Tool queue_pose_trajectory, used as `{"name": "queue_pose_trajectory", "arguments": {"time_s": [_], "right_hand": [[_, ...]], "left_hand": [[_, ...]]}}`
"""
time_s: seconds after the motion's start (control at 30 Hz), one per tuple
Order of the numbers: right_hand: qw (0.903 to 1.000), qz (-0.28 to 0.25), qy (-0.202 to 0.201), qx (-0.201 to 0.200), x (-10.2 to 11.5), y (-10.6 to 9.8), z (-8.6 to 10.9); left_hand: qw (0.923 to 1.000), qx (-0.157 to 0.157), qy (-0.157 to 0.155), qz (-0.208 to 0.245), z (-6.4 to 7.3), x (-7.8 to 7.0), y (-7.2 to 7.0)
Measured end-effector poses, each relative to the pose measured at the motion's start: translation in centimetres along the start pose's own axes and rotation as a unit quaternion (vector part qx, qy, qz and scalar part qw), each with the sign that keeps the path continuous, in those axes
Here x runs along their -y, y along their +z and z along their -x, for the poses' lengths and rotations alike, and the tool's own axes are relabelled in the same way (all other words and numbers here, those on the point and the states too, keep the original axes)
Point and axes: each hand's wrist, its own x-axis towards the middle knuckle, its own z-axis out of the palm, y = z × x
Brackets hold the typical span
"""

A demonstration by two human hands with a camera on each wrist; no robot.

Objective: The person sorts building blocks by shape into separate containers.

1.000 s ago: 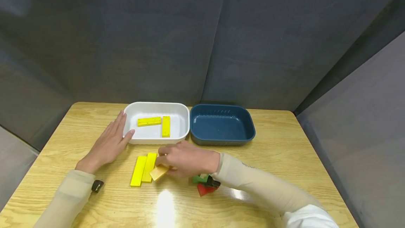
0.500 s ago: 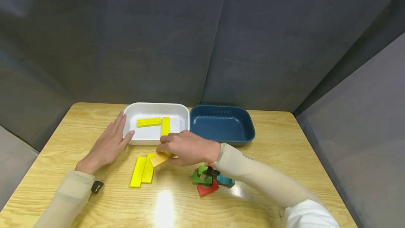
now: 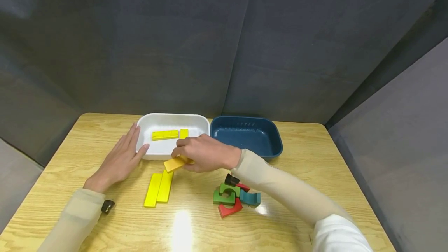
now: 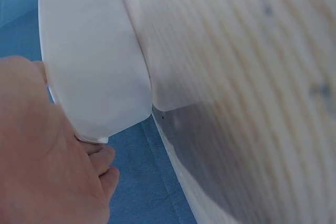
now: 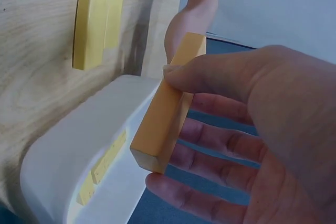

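My right hand (image 3: pixel 206 153) pinches an orange-yellow rectangular block (image 5: pixel 167 111) between thumb and fingers, close to the near rim of the white bin (image 3: pixel 154 154). In the right wrist view the block is held lengthwise above the bin's side. My left hand (image 3: pixel 117 160) lies with fingers extended against the bin's left end, its fingertips at the rim in the left wrist view. Inside the bin lie two bright yellow blocks; one yellow block (image 3: pixel 165 135) lies crosswise, and the other (image 3: pixel 183 133) is partly hidden by my right hand. Two more yellow blocks (image 3: pixel 153 190) lie side by side on the table.
A dark blue bin (image 3: pixel 246 139) stands right beside the white one. Several arch-cut blocks, including a green block (image 3: pixel 224 197), a red block (image 3: pixel 231 209) and a blue block (image 3: pixel 250 198), are grouped on the wooden table (image 3: pixel 297 213). Dark curtains hang behind.
My right hand has lifted the orange-yellow block from beside the yellow pair and carried it up toward the white bin. The arch blocks have come into view. My left hand has stayed put.
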Motion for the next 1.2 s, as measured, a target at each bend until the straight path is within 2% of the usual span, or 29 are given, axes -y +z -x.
{"name": "queue_pose_trajectory", "arguments": {"time_s": [0.3, 0.83, 1.2], "right_hand": [[0.9997, -0.018, 0.015, 0.006, -1.3, -0.5, -1.5], [0.9992, 0.008, 0.033, 0.023, -3.6, -1.3, -5.1], [0.9976, -0.018, 0.050, 0.044, -4.8, -0.3, -7.8]], "left_hand": [[1.0000, 0.002, -0.001, -0.005, -0.1, 0.0, -0.1], [0.9999, 0.013, -0.009, 0.000, -0.2, 0.1, -0.3], [0.9998, 0.014, -0.010, 0.001, -0.3, 0.2, -0.3]]}}
